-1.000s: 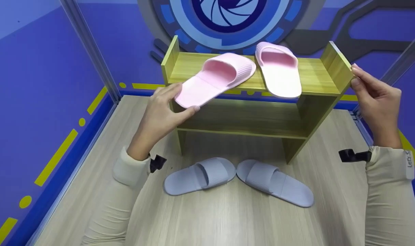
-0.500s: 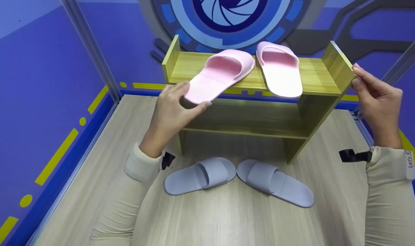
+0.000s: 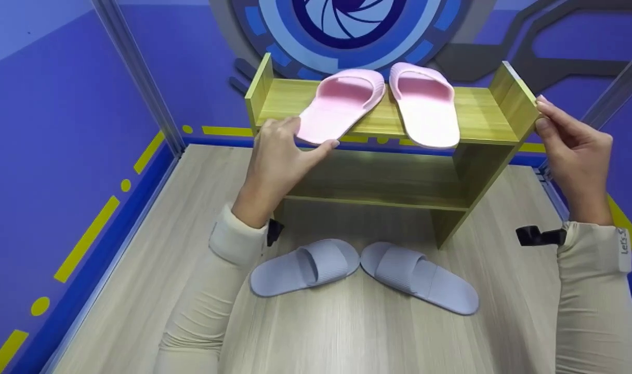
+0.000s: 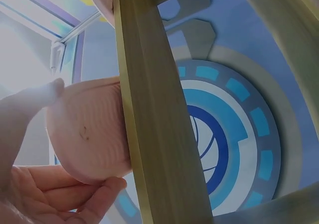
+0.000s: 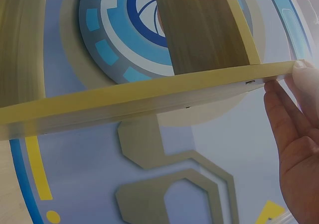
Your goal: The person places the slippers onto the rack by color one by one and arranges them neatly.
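My left hand [image 3: 277,163] grips the heel end of a pink slide slipper [image 3: 334,111], thumb on one side and fingers on the other. The slipper lies slanted over the top shelf of a small wooden shoe rack [image 3: 378,176], its heel past the front edge. In the left wrist view the ridged sole [image 4: 92,129] shows against the shelf edge. A second pink slipper [image 3: 430,122] rests to its right, toe towards the wall, heel overhanging the front. My right hand [image 3: 578,150] pinches the front upper corner of the rack's right side panel [image 3: 513,104].
On the wood-look floor [image 3: 368,343] before the rack, a grey slipper [image 3: 290,272] and another grey slipper [image 3: 435,285] lie splayed, toes together. A patterned blue-purple wall [image 3: 191,67] stands right behind the rack, with more wall at both sides.
My left hand has moved right and away from me, pushing the left pink slipper farther onto the top shelf and turning it straighter beside the other one. My right hand has stayed put.
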### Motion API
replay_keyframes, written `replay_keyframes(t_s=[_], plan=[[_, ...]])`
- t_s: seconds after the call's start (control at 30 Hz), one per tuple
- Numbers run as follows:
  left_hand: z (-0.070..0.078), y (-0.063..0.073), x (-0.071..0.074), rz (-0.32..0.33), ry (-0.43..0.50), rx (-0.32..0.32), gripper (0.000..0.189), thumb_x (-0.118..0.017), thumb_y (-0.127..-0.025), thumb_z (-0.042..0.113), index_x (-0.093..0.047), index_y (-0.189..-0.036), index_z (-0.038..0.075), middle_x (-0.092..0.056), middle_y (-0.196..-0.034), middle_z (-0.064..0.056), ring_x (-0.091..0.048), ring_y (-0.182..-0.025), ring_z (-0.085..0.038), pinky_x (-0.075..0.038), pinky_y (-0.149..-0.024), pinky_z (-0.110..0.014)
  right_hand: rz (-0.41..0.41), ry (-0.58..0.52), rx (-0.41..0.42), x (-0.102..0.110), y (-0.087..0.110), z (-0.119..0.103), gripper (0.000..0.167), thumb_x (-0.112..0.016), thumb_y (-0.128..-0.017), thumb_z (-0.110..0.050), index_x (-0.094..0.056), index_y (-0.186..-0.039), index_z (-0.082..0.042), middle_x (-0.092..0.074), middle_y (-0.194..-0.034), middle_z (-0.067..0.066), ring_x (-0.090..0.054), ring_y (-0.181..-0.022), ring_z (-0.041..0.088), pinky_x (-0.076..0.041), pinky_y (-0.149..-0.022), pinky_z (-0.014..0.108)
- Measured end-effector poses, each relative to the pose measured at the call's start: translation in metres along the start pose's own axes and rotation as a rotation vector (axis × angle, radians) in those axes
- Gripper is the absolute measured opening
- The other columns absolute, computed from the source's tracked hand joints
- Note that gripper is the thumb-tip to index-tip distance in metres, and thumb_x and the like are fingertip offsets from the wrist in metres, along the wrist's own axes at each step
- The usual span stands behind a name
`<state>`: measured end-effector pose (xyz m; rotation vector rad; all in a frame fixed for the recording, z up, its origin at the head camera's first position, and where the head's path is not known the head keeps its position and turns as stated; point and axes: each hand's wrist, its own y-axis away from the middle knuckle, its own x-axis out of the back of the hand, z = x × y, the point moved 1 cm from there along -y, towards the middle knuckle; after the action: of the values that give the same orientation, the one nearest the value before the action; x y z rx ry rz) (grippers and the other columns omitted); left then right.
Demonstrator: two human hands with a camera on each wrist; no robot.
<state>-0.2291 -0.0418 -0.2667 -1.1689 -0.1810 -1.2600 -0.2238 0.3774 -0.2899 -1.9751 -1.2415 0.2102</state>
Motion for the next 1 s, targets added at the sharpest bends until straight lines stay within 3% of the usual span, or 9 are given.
replay_keyframes(t_s=[0.3, 0.5, 0.63, 0.83, 1.0], plan=[[0.003, -0.007, -0.010, -0.019, -0.045, -0.034, 0.059, -0.074, -0.080, 0.049, -0.068, -0.104, -0.005, -0.071, -0.098, -0.015, -0.059, -0.084, -0.026, -0.043, -0.079, -0.037, -0.001, -0.019, 0.009, 0.000, -0.001, 0.000, 0.029, -0.062, -0.091, -0.003, -0.067, -0.119, -0.006, -0.063, -0.128, 0.005, -0.065, -0.108, 0.001, -0.049, -0.084, 0.008], [0.001, -0.007, -0.011, -0.068, -0.009, -0.040, 0.058, -0.072, -0.083, 0.044, -0.065, -0.115, -0.003, -0.069, -0.113, -0.015, -0.059, -0.097, -0.026, -0.042, -0.086, -0.039, -0.002, -0.032, 0.009, 0.000, -0.001, -0.001, 0.029, -0.062, -0.091, -0.002, -0.067, -0.119, -0.005, -0.063, -0.128, 0.006, -0.065, -0.107, 0.002, -0.049, -0.084, 0.009], [-0.003, -0.005, -0.008, -0.121, 0.068, -0.019, 0.053, -0.071, -0.085, 0.039, -0.064, -0.121, 0.001, -0.066, -0.124, -0.011, -0.056, -0.102, -0.026, -0.044, -0.087, -0.038, 0.003, -0.042, 0.009, 0.000, -0.001, -0.001, 0.029, -0.062, -0.090, -0.002, -0.067, -0.118, -0.005, -0.063, -0.127, 0.006, -0.065, -0.108, 0.003, -0.049, -0.084, 0.009], [-0.011, -0.003, 0.000, -0.222, 0.162, 0.072, 0.052, -0.066, -0.088, 0.033, -0.059, -0.131, 0.006, -0.056, -0.139, -0.008, -0.052, -0.118, -0.026, -0.044, -0.099, -0.039, 0.007, -0.045, 0.003, 0.000, -0.001, 0.000, 0.029, -0.063, -0.090, -0.001, -0.067, -0.118, -0.005, -0.064, -0.127, 0.006, -0.064, -0.111, 0.005, -0.049, -0.085, 0.009], [-0.014, -0.002, 0.000, -0.209, 0.200, 0.080, 0.050, -0.065, -0.088, 0.028, -0.058, -0.133, 0.006, -0.057, -0.137, -0.009, -0.053, -0.115, -0.025, -0.047, -0.096, -0.036, 0.008, -0.040, 0.002, 0.000, -0.001, 0.000, 0.029, -0.063, -0.090, -0.002, -0.068, -0.118, -0.005, -0.064, -0.127, 0.006, -0.064, -0.111, 0.004, -0.049, -0.085, 0.009]])
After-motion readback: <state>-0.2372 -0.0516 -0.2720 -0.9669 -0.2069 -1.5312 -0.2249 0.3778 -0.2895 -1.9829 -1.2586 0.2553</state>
